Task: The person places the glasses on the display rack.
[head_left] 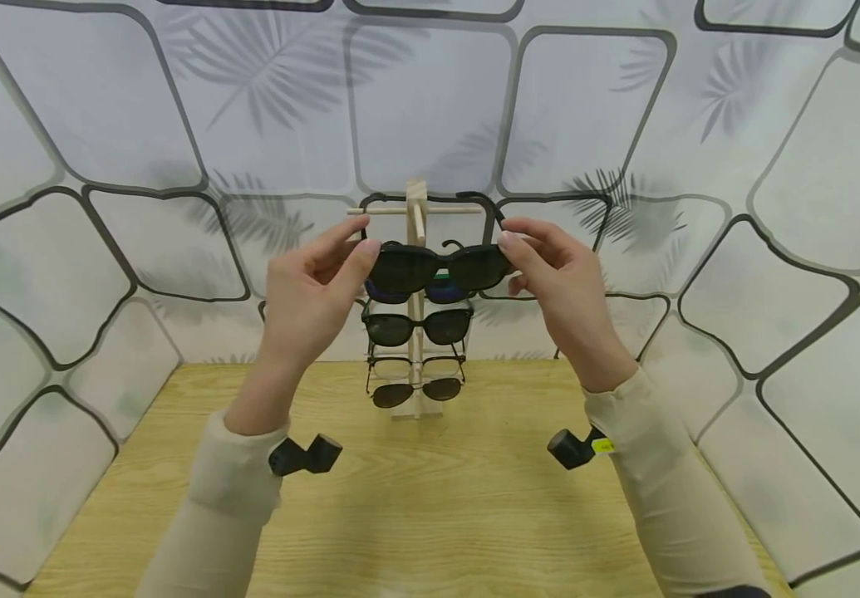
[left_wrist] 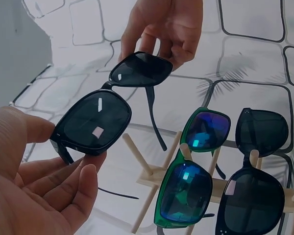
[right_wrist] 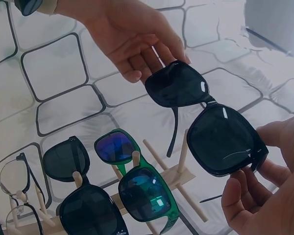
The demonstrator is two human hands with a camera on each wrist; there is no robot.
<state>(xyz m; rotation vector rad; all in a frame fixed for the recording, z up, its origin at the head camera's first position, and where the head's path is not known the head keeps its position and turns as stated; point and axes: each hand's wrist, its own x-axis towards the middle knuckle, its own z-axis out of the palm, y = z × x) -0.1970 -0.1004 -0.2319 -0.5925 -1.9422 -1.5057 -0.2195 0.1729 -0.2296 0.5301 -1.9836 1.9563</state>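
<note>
Black sunglasses (head_left: 440, 267) with dark lenses are held level in front of the top of a wooden glasses stand (head_left: 416, 208). My left hand (head_left: 313, 286) pinches one outer corner of the frame between thumb and fingers. At the opposite corner, my right hand (head_left: 560, 286) pinches the frame the same way. The temples are unfolded and point toward the stand. In the left wrist view, the held sunglasses (left_wrist: 95, 120) are apart from the topmost pegs. Green-framed sunglasses (right_wrist: 144, 193) with mirrored blue lenses hang just below, partly hidden in the head view.
Lower on the stand hang black sunglasses (head_left: 418, 327), clear-lens glasses (head_left: 392, 367) and thin-framed dark sunglasses (head_left: 394, 394). The stand rests on a wood-grain table (head_left: 430, 498). Patterned panels (head_left: 430, 108) enclose the back and sides.
</note>
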